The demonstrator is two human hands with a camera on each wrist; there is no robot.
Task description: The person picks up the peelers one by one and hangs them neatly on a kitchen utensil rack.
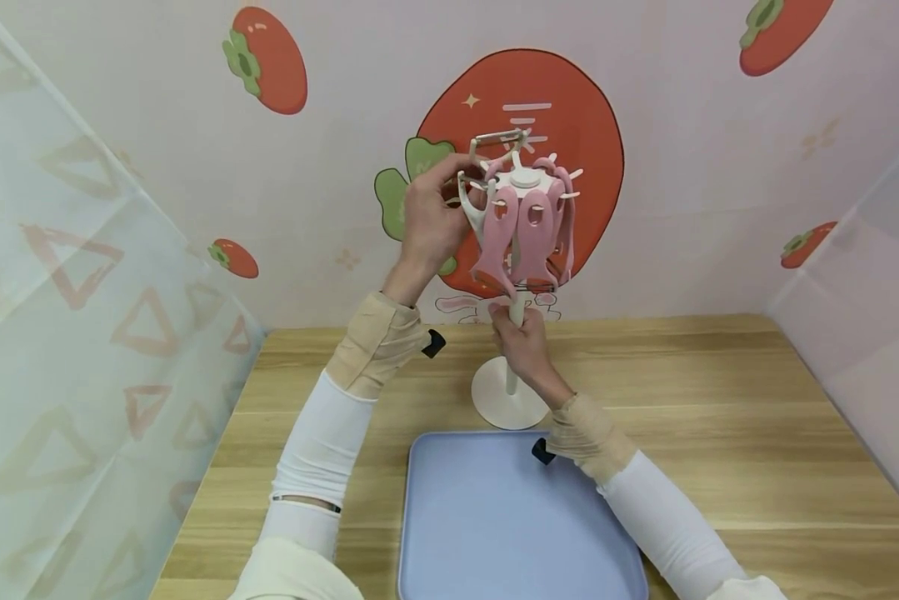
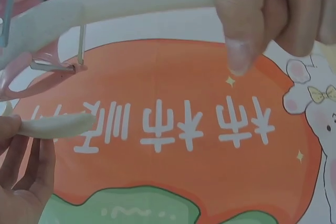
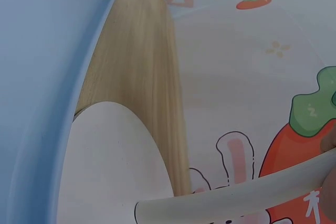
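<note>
A white display stand (image 1: 525, 177) has a ring of hooks at its top, where several pink peelers (image 1: 536, 225) hang by the holes in their handles, blades downward. Beside this ring my left hand (image 1: 436, 208) pinches a white peeler (image 2: 58, 126). Its pale handle points down below the fingers in the left wrist view, and a metal blade (image 1: 498, 138) shows above the hand in the head view. Lower down, my right hand (image 1: 524, 340) grips the stand's white pole (image 3: 236, 200), just under the hanging peelers. The round white base (image 1: 497, 400) rests on the wooden table.
A blue tray (image 1: 520, 517) lies in front of the stand's base, under my right forearm. Behind the wooden table (image 1: 681, 383) stands a wall (image 1: 681, 167) printed with persimmons. Translucent patterned panels rise on the left and right sides.
</note>
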